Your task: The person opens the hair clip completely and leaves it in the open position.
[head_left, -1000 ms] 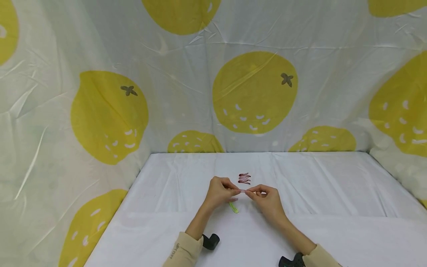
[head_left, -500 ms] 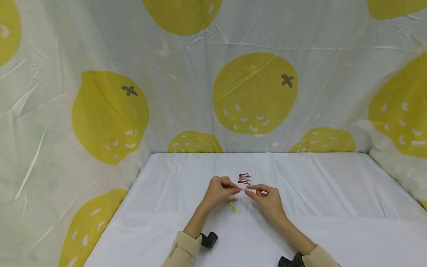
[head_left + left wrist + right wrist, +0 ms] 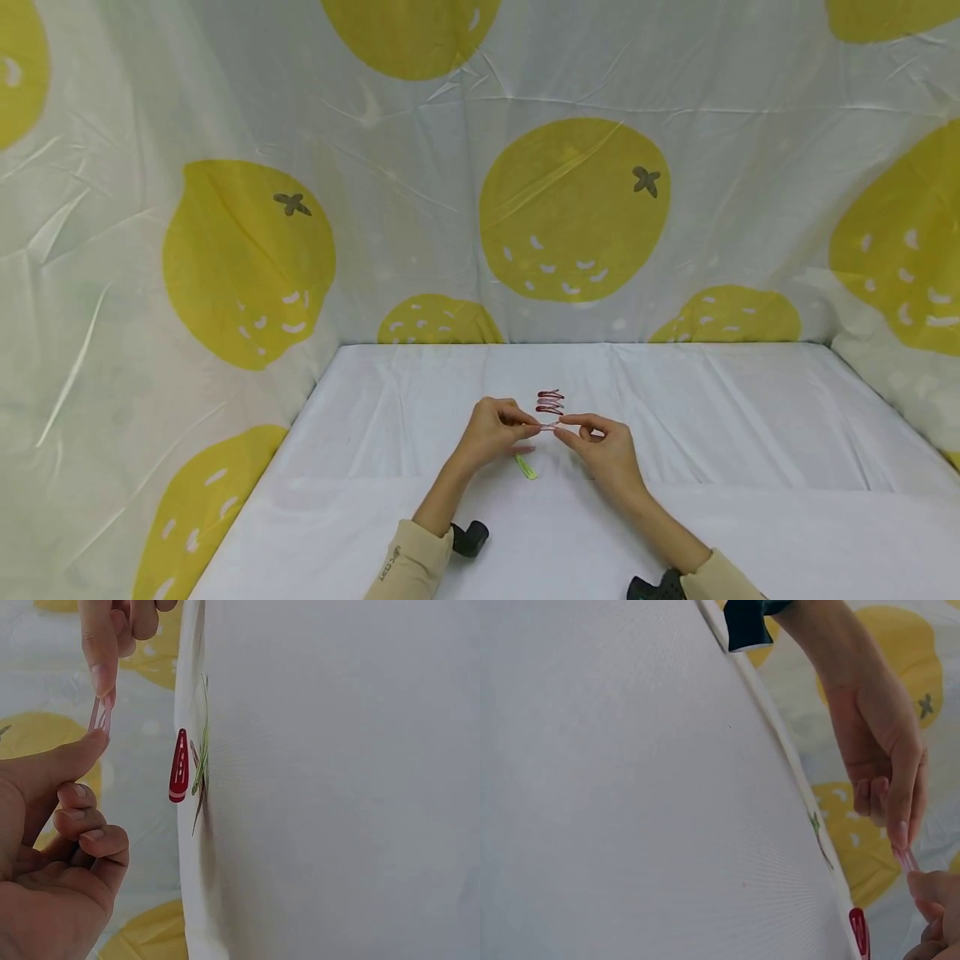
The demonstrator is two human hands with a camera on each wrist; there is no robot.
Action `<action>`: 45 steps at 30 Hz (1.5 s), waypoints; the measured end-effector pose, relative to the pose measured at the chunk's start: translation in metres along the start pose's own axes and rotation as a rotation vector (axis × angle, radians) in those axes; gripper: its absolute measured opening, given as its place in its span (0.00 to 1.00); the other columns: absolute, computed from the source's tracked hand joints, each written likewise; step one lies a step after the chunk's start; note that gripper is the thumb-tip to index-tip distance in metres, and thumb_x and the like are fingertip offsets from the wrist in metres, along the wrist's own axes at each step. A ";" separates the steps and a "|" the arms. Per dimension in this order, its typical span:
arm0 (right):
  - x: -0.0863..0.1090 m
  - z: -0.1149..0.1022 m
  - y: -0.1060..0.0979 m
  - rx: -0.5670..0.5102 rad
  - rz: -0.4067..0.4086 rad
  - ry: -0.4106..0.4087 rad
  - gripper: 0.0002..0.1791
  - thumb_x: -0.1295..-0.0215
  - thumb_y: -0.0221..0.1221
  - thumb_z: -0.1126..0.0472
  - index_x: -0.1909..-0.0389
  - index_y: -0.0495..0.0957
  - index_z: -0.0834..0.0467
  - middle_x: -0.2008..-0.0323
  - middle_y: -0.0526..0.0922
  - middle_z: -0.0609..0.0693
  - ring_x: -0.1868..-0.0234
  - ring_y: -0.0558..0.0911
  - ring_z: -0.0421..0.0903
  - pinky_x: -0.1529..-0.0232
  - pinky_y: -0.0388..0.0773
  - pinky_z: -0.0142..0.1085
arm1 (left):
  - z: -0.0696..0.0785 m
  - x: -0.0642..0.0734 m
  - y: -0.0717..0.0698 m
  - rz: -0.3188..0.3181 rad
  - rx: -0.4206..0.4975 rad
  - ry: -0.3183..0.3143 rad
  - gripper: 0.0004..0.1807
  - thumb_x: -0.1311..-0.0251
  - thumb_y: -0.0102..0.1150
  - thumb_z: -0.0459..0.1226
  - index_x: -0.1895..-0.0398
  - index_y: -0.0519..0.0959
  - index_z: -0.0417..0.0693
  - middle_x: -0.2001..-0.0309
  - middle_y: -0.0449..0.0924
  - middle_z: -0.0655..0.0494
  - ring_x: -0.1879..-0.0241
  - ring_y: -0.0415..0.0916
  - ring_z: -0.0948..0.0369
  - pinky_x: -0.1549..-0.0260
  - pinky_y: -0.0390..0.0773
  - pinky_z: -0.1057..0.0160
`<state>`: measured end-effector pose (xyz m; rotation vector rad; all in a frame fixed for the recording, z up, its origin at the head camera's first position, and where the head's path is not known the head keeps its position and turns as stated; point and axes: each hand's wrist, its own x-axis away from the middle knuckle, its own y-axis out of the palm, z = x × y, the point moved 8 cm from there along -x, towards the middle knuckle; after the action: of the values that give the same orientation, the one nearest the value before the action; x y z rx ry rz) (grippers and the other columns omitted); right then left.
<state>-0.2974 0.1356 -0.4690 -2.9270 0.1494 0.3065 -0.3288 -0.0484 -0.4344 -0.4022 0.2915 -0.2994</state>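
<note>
A pink snap hair clip (image 3: 549, 427) (image 3: 100, 720) (image 3: 907, 860) is held up between both hands, over the middle of the table. The left hand (image 3: 491, 433) pinches its left end between thumb and forefinger. At the other end, the right hand (image 3: 602, 448) holds it with thumb and fingertips. The clip's two arms stand apart in the head view. Just beyond the hands, several red and pink snap clips (image 3: 550, 408) lie in a column. A green snap clip (image 3: 527, 467) lies under the left hand, partly hidden by it.
A white cloth covers the table (image 3: 712, 417). Around it hangs a pale curtain (image 3: 420, 192) printed with yellow lemons. Black wrist devices (image 3: 470, 540) sit by both beige cuffs. One red clip (image 3: 178, 769) stands out near the green one in the left wrist view.
The right forefinger has lifted away from the thumb, and the pink clip's arms have spread apart. The left hand keeps its pinch almost unmoved. The clips on the table stay put.
</note>
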 end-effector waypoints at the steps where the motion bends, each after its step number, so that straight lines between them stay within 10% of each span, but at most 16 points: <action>1: 0.000 0.000 0.000 0.002 0.003 0.003 0.12 0.43 0.76 0.60 0.58 0.90 0.57 0.81 0.64 0.43 0.85 0.57 0.33 0.83 0.54 0.25 | 0.000 0.000 0.001 -0.005 -0.001 -0.001 0.02 0.45 0.74 0.28 0.69 0.91 0.37 0.74 0.82 0.45 0.73 0.69 0.66 0.76 0.67 0.72; 21: 0.001 0.012 0.000 0.089 0.016 0.091 0.05 0.42 0.75 0.59 0.68 0.91 0.56 0.81 0.71 0.43 0.79 0.65 0.32 0.78 0.60 0.25 | -0.009 -0.003 0.002 -0.011 -0.059 -0.016 0.02 0.46 0.76 0.29 0.70 0.91 0.37 0.75 0.84 0.45 0.77 0.68 0.68 0.79 0.66 0.73; 32: -0.020 0.019 -0.003 0.195 0.017 0.096 0.04 0.42 0.75 0.61 0.69 0.92 0.57 0.84 0.71 0.42 0.82 0.66 0.34 0.79 0.60 0.27 | -0.019 -0.023 0.004 -0.038 -0.135 -0.167 0.02 0.45 0.76 0.31 0.70 0.92 0.40 0.70 0.88 0.50 0.73 0.70 0.65 0.76 0.68 0.70; 45: -0.037 0.020 0.002 0.343 0.014 0.054 0.03 0.44 0.74 0.63 0.74 0.91 0.56 0.80 0.83 0.45 0.77 0.70 0.37 0.75 0.63 0.29 | -0.030 -0.044 0.007 -0.099 -0.209 -0.149 0.03 0.47 0.76 0.29 0.69 0.92 0.38 0.69 0.90 0.47 0.74 0.70 0.68 0.75 0.68 0.72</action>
<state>-0.3375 0.1409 -0.4801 -2.5962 0.2078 0.1831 -0.3775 -0.0369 -0.4542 -0.6429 0.1572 -0.3352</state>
